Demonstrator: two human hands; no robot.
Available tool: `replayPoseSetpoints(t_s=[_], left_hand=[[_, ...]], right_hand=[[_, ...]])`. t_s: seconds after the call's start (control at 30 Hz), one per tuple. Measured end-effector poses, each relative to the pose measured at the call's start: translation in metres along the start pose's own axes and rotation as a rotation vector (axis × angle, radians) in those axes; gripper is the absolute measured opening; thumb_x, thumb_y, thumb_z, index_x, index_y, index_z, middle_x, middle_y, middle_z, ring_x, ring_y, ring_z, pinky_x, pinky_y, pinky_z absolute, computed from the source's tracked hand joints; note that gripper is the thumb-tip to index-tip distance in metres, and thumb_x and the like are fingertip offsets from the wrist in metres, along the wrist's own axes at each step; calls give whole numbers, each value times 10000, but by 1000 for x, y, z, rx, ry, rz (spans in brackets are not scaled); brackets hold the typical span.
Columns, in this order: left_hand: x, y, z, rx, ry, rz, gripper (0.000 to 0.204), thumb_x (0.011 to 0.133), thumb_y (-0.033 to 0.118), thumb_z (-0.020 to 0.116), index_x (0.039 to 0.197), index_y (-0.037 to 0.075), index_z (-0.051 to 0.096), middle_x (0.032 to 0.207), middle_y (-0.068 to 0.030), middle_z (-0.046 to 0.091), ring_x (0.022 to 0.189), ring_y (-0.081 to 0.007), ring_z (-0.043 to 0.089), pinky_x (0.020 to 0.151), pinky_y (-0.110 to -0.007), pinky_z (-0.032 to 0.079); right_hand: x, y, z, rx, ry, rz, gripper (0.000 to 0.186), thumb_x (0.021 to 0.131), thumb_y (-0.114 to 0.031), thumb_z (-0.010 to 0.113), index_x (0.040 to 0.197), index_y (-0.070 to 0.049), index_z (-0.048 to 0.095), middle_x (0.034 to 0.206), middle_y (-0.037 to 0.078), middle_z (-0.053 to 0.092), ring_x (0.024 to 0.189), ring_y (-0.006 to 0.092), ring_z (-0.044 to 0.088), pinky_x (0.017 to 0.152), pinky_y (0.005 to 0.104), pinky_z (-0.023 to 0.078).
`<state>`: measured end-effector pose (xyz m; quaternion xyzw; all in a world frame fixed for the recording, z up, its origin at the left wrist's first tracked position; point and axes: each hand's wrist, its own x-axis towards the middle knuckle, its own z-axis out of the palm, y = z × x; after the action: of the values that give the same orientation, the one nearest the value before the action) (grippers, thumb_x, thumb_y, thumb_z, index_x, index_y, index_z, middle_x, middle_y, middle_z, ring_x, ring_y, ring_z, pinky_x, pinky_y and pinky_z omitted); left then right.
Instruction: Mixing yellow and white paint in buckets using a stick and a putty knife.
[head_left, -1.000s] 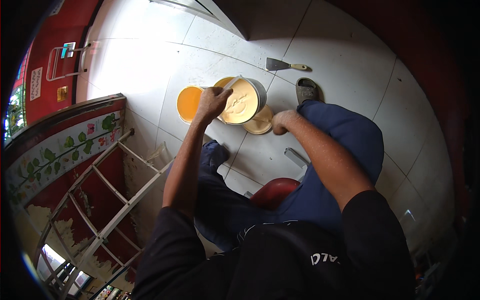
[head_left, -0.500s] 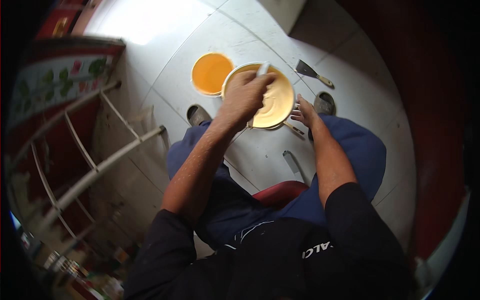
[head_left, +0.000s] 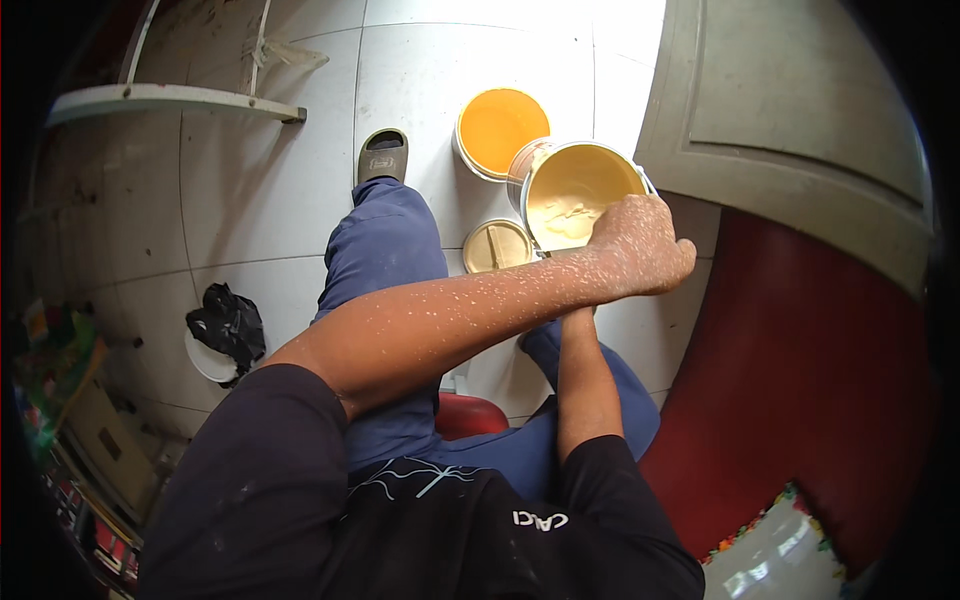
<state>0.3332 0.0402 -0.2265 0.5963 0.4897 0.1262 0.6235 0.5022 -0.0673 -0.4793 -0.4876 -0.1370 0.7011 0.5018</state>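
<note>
A white bucket (head_left: 584, 185) leans in front of me with its mouth turned my way, and smooth cream-coloured paste (head_left: 560, 215) lies inside it. My left hand (head_left: 640, 245) is closed in a fist at the bucket's lower right rim, its skin and forearm flecked with pale spots. Whatever the fist grips is hidden from view. Beneath my left forearm my right forearm (head_left: 585, 380) reaches up toward the bucket, but that hand's fingers are covered. Touching the bucket's left side is a second bucket, orange inside (head_left: 503, 132).
A round cream lid or tub (head_left: 497, 245) with a strip across it lies by my left knee. A metal ladder (head_left: 180, 97) is at far left. Left of me sits a black plastic bag (head_left: 228, 325) on a white container. A grey panelled door (head_left: 800, 110) stands at right.
The view has swung to the right. The cream bucket, level before, is now tipped toward me. My left hand has moved from above the paste to the rim; my right hand has become hidden.
</note>
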Motion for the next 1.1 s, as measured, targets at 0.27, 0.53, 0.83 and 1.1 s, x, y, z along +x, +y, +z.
replayPoseSetpoints(t_s=[0.27,0.53,0.83,1.1], left_hand=[[0,0,-6,-122,140,79,390,739,259,533,815,-112,627,839,-286,629,868,-372,639,794,-408,513],[-4,6,-16,-87,146,45,393,716,217,563,905,-126,595,871,-278,632,883,-360,641,807,-395,511],[14,5,8,-50,111,44,378,702,171,578,936,-126,588,923,-259,632,912,-344,641,807,-383,512],[35,-8,11,17,103,-27,384,681,167,601,952,-105,611,960,-236,635,944,-326,638,822,-378,506]], right_hand=[[1,-11,4,-355,152,106,628,923,-470,410,1387,-65,290,1399,118,363,1301,243,312,1075,371,275],[-21,-80,48,68,119,111,392,949,-346,418,1249,-93,408,1146,91,528,1054,227,532,910,391,477],[-10,-71,-2,436,324,207,397,937,-371,406,1208,-85,454,1124,97,556,1026,231,543,878,398,479],[3,-66,15,-21,290,98,369,940,-390,362,1122,-87,469,1009,102,583,911,229,576,833,382,487]])
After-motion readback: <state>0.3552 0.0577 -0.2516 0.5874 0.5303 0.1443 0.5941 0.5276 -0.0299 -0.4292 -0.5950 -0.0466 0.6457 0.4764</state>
